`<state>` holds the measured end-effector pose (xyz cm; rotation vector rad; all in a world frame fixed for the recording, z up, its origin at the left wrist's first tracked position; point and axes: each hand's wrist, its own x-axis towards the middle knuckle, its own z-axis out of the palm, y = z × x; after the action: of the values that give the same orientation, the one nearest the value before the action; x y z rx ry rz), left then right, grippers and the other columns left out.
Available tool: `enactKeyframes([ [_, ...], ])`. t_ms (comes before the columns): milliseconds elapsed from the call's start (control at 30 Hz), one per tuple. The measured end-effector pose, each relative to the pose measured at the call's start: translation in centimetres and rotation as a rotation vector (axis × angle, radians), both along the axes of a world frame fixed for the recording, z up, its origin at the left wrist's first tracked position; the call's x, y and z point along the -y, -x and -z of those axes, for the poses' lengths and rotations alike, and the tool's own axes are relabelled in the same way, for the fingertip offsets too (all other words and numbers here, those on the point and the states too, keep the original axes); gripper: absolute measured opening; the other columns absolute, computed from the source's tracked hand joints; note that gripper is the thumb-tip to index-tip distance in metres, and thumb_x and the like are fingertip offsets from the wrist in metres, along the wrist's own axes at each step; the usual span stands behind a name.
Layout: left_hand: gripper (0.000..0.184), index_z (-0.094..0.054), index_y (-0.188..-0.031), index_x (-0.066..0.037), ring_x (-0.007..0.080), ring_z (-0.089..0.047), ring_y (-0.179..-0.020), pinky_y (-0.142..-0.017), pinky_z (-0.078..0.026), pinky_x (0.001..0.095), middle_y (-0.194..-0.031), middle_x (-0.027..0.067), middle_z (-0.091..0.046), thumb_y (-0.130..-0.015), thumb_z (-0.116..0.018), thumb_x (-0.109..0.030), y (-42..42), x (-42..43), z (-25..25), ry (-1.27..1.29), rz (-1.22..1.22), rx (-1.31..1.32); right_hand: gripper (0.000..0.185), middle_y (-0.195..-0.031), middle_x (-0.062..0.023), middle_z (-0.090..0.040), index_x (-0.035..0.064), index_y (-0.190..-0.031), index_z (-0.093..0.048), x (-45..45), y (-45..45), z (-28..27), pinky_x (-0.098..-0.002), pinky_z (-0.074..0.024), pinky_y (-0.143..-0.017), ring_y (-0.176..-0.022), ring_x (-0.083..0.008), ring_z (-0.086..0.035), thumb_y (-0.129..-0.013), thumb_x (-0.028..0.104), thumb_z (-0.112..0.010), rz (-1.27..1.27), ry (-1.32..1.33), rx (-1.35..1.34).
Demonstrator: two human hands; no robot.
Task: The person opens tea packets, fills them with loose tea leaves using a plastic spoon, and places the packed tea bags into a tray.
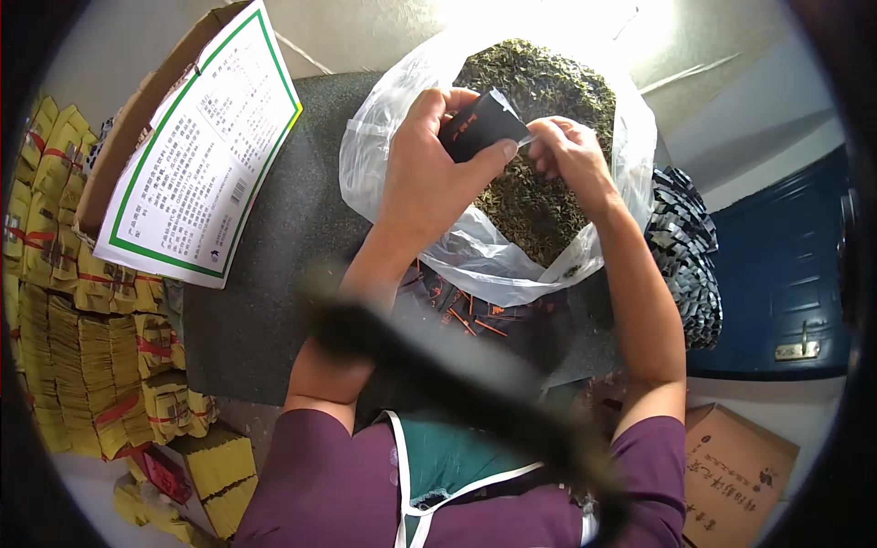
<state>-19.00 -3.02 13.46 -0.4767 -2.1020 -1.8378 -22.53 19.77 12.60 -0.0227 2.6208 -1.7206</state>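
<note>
My left hand point(425, 169) is wrapped around a small black packet point(480, 128) with orange print, its thumb along the lower edge. A pale strip shows at the packet's upper edge. My right hand point(574, 157) is closed in a pinch at the packet's right corner, where a small whitish bit shows between the fingertips; I cannot make out what it is. Both hands are above a clear plastic bag point(375, 137) of dried, dark green leaves point(539, 73). Below the bag lie several black packets point(457, 306) with orange marks, partly hidden.
A carton point(196, 155) with a green-bordered label stands at the left of the dark table point(247, 347). Yellow packets point(73, 365) are piled beyond it. At right are a heap of shiny black pieces point(685, 260), a blue door point(776, 274) and a brown box point(740, 479). A blurred dark band crosses the foreground.
</note>
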Motion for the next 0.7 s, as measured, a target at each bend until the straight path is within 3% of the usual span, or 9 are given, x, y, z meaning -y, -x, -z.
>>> enactKeyframes([
  [267, 0.047, -0.061, -0.116, 0.000, 0.0130, -0.067, -0.084, -0.073, -0.055, 0.0275, -0.095, 0.0096, -0.070, -0.078, -0.084, -0.016, -0.2, -1.0, 0.6, 0.044, 0.013, -0.006, 0.026, -0.074, 0.0009, -0.063, 0.0078, -0.102, -0.073, -2.4, -2.6, -6.6, -0.0223, -0.0441, -0.059, -0.064, -0.0071, -0.056, -0.101, 0.030, -0.059, 0.050, -0.012, -0.087],
  [433, 0.050, -0.061, -0.116, 0.000, 0.0160, -0.066, -0.087, -0.077, -0.055, 0.0304, -0.097, 0.0101, -0.068, -0.076, -0.085, -0.018, -0.7, -1.4, 0.4, 0.093, 0.008, 0.019, 0.028, -0.071, 0.0016, -0.058, 0.0060, -0.098, -0.073, -2.1, -4.5, -9.6, -0.0246, -0.0339, -0.054, -0.061, -0.0068, -0.050, -0.100, 0.030, -0.058, 0.016, -0.071, -0.121],
  [533, 0.050, -0.061, -0.116, -0.001, 0.0158, -0.066, -0.086, -0.077, -0.055, 0.0302, -0.098, 0.0094, -0.067, -0.075, -0.085, -0.018, -0.5, -1.5, 0.9, 0.132, -0.016, -0.078, 0.027, -0.070, 0.0018, -0.058, 0.0064, -0.098, -0.073, -1.3, -4.8, -10.3, -0.0238, -0.0351, -0.055, -0.061, -0.0065, -0.049, -0.100, 0.029, -0.058, -0.068, -0.098, -0.082],
  [700, 0.050, -0.061, -0.115, -0.001, 0.0150, -0.065, -0.086, -0.076, -0.055, 0.0299, -0.097, 0.0088, -0.067, -0.075, -0.085, -0.018, -0.8, -1.8, 0.7, 0.110, 0.009, -0.024, 0.023, -0.070, 0.0000, -0.057, 0.0023, -0.101, -0.071, 2.1, -5.4, -9.4, -0.0256, -0.0405, -0.056, -0.062, -0.0076, -0.051, -0.100, 0.021, -0.056, -0.201, -0.197, -0.134],
])
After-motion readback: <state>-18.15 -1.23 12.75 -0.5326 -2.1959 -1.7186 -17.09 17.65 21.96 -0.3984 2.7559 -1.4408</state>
